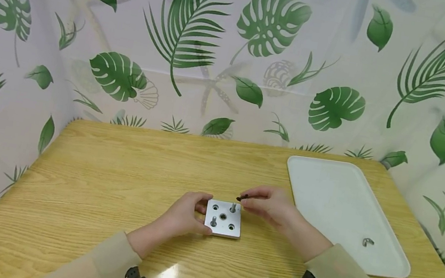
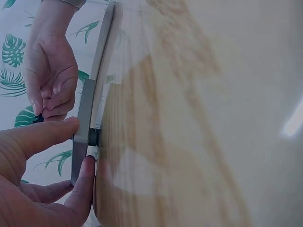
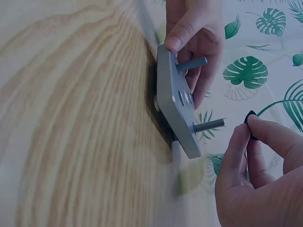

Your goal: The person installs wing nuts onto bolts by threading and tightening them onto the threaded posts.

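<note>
A square silver metal plate (image 1: 221,230) lies above the wooden table, with several holes in its face. Two threaded bolts stick up from it at opposite corners, the far right bolt (image 3: 209,125) and the near left bolt (image 3: 193,64). My left hand (image 1: 188,212) grips the plate's left side, thumb at the near corner and fingers at the far one. Just past the far right bolt, my right hand (image 1: 270,207) pinches a small black part (image 3: 251,124) between thumb and fingertips, apart from the bolt. The part's exact kind is mostly covered by the fingers.
On the right of the table (image 1: 116,167) lies a white tray (image 1: 326,191). A small shiny metal piece (image 1: 368,242), shaped like a wing nut, sits near its front. A leaf-patterned cloth (image 1: 216,62) hangs behind the table and along its sides.
</note>
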### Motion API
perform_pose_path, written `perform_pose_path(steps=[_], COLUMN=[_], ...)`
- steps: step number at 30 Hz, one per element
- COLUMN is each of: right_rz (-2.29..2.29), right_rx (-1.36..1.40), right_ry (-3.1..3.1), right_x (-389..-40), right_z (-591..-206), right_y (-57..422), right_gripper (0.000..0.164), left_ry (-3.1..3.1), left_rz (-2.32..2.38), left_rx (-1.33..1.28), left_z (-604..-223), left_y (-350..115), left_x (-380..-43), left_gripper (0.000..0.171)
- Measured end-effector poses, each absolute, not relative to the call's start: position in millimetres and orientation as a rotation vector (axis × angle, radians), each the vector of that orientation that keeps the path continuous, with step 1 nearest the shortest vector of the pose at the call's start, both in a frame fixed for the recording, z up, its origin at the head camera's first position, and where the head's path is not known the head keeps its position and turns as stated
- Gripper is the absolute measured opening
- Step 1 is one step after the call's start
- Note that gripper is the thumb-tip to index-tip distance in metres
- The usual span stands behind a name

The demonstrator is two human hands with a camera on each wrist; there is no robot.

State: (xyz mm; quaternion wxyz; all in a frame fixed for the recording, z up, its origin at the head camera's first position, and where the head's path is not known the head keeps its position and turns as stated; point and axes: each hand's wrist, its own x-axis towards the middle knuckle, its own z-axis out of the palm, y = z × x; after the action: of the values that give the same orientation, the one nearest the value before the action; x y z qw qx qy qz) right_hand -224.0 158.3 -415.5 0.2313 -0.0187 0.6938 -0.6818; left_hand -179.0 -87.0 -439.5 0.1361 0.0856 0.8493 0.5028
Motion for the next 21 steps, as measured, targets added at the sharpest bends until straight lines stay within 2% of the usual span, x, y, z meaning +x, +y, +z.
perform_pose_path(steps=[21], right_rz=[-1.770], right_rx=[0.016], right_ry=[2.009], right_x=[-224], right_z=[-421], right_y=[145], right_gripper=[0.035], left_ry=[2.442], left_rz=[1.440], left_rx=[0.244], left_z=[-440], left_y=[-87], left_x=[-180], left_gripper=[0.084])
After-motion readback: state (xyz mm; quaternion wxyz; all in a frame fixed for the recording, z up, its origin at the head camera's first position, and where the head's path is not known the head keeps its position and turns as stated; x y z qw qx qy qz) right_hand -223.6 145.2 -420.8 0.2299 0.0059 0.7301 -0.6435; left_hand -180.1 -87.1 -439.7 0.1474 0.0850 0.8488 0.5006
